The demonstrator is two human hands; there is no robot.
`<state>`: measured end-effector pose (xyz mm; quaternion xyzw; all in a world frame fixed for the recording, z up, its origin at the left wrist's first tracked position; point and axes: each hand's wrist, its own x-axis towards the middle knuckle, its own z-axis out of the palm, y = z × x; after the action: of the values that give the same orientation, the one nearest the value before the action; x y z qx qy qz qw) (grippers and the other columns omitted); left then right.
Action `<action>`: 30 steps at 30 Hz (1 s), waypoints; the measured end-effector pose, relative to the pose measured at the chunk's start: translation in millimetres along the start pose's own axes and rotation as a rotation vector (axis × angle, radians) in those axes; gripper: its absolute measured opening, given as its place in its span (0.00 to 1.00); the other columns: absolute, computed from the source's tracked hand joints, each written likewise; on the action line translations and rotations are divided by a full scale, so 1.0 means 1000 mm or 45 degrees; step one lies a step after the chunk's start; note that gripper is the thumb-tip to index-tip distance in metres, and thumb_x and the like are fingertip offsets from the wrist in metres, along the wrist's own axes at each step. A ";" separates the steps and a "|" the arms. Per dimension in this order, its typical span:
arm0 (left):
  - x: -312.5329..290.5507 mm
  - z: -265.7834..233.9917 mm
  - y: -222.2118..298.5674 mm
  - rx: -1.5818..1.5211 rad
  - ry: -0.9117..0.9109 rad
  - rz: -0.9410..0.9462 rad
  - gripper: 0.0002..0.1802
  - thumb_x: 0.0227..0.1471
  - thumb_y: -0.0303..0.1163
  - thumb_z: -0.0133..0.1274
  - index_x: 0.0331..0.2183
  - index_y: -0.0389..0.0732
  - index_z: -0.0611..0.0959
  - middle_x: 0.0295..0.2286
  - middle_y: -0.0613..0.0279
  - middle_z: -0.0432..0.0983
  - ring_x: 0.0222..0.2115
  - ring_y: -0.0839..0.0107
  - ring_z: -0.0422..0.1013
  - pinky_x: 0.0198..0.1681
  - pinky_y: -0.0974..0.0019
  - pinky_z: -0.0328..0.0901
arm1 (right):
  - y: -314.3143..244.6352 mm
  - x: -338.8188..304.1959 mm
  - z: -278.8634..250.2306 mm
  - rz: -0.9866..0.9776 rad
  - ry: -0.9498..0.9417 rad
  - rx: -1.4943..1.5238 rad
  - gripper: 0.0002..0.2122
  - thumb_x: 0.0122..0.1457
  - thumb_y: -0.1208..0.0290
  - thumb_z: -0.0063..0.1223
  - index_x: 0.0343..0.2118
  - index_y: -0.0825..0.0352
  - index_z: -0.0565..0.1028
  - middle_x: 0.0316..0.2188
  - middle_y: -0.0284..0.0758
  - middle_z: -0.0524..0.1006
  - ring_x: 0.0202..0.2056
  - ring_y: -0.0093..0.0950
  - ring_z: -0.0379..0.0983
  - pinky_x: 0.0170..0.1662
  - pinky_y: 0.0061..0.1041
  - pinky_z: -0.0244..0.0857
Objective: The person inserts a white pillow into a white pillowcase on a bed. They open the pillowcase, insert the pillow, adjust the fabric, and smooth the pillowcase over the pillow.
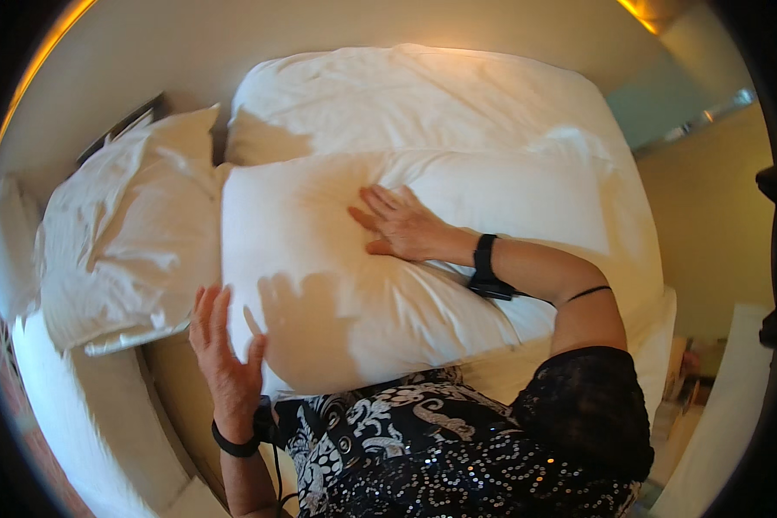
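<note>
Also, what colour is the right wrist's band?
The band is black; it shows best in the head view.

A wide bed (634,250) reaches from the middle up to 12 o'clock and around to 3, its white cover (432,99) lightly wrinkled. A plump white pillow (311,259) lies flat at the centre, creased toward 4 o'clock. Just beside it, toward 9 o'clock, is a rumpled cushion (138,224); what bears it is hidden.
</note>
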<state>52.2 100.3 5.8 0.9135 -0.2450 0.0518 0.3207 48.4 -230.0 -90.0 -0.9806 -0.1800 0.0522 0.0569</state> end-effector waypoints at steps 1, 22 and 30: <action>0.011 0.008 0.008 0.102 -0.171 0.128 0.35 0.42 0.39 0.56 0.53 0.41 0.66 0.56 0.52 0.54 0.60 0.52 0.43 0.59 0.48 0.41 | 0.000 -0.003 -0.003 0.008 -0.034 -0.014 0.31 0.56 0.48 0.42 0.58 0.62 0.57 0.60 0.45 0.52 0.61 0.42 0.45 0.54 0.51 0.46; -0.041 0.090 -0.073 0.060 -0.344 -0.186 0.41 0.53 0.56 0.41 0.61 0.46 0.50 0.61 0.50 0.39 0.61 0.51 0.34 0.60 0.48 0.37 | 0.171 -0.183 -0.032 1.278 -0.320 -0.244 0.28 0.58 0.49 0.37 0.60 0.54 0.54 0.63 0.36 0.47 0.63 0.34 0.42 0.59 0.50 0.41; -0.062 0.085 -0.077 -0.135 -0.314 -0.310 0.39 0.56 0.53 0.37 0.60 0.39 0.49 0.60 0.45 0.38 0.61 0.51 0.37 0.60 0.54 0.39 | 0.203 -0.208 -0.031 1.315 -0.099 0.194 0.37 0.51 0.44 0.44 0.61 0.57 0.52 0.62 0.41 0.48 0.63 0.37 0.41 0.61 0.40 0.40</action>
<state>29.3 126.2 -120.1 0.9177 -0.1724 -0.1128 0.3397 -71.0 -496.5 -69.3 -0.9321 0.3293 0.1227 0.0882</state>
